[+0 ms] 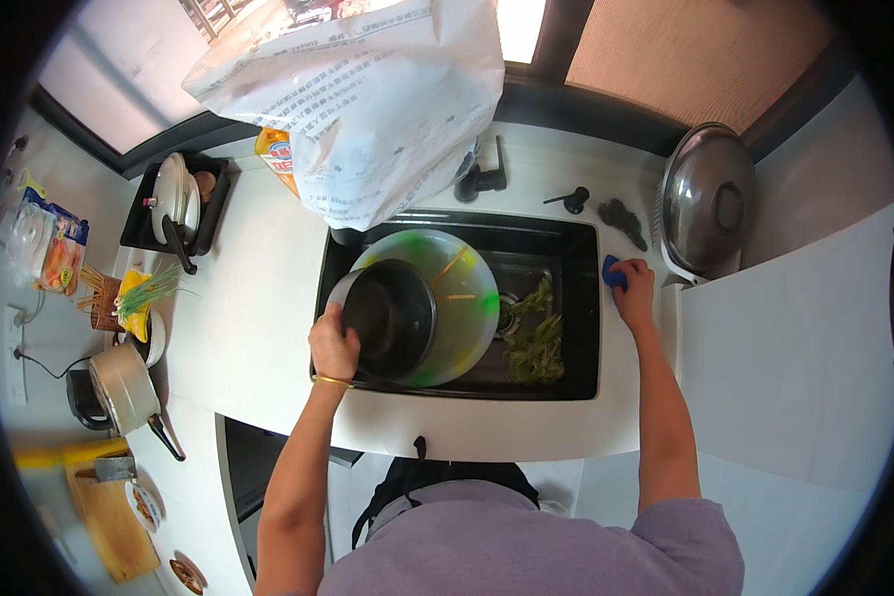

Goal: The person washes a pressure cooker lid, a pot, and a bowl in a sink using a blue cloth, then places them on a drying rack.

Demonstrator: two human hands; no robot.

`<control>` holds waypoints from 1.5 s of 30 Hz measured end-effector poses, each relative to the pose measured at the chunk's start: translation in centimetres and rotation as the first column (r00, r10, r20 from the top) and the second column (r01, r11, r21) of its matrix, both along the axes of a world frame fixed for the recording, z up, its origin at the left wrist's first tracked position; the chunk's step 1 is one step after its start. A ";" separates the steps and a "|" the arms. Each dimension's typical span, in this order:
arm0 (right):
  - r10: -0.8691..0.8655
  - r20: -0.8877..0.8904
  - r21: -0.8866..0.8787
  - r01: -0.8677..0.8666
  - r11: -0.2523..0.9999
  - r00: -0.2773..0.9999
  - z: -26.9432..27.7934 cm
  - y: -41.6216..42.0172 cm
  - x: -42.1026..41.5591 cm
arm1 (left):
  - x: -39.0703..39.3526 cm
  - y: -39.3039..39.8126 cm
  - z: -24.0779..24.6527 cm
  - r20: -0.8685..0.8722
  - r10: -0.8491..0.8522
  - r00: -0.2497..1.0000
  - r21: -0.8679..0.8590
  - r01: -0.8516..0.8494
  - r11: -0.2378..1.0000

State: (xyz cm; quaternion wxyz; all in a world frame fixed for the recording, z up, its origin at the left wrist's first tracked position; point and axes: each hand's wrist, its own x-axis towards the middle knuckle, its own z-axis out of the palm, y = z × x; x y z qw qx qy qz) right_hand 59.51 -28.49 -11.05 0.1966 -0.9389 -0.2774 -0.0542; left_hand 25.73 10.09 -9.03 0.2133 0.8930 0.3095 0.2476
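Observation:
My left hand [334, 344] grips the rim of a dark-lined pot [391, 320], tilted over a colourful round basin [468, 305] in the black sink [581, 313]. Two thin brown sticks or stripes show on the basin. At the counter to the right of the sink, my right hand [632, 287] has its fingers closed around a blue sponge or cloth [612, 274]. Green leafy vegetables [538, 346] lie on the sink floor beside the basin, near the drain.
A white plastic bag [395, 112] bearing print hangs over the sink's back left, next to the black faucet [481, 179]. A dark scrubber [622, 222] and a lidded metal pan [715, 201] stand at the right. Leftward are a pressure cooker [125, 387], a cleaver [115, 468] and a cutting board [112, 521].

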 end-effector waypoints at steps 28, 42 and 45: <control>0.554 -0.783 0.610 0.174 0.773 0.281 -13.7 30.8 -24.8 | 2.4 -1.6 -6.6 0.031 0.064 0.997 -0.043 -0.063 0.997; 0.787 -0.206 -0.431 -0.776 0.461 0.582 -13.8 23.8 -17.6 | 1.8 -0.3 -5.6 -0.095 -0.187 0.978 -0.175 0.169 0.970; 0.531 -0.533 -0.219 -0.713 0.666 0.659 -12.6 24.0 -22.3 | 2.6 -1.2 -5.7 -0.065 0.023 0.998 -0.265 -0.039 0.963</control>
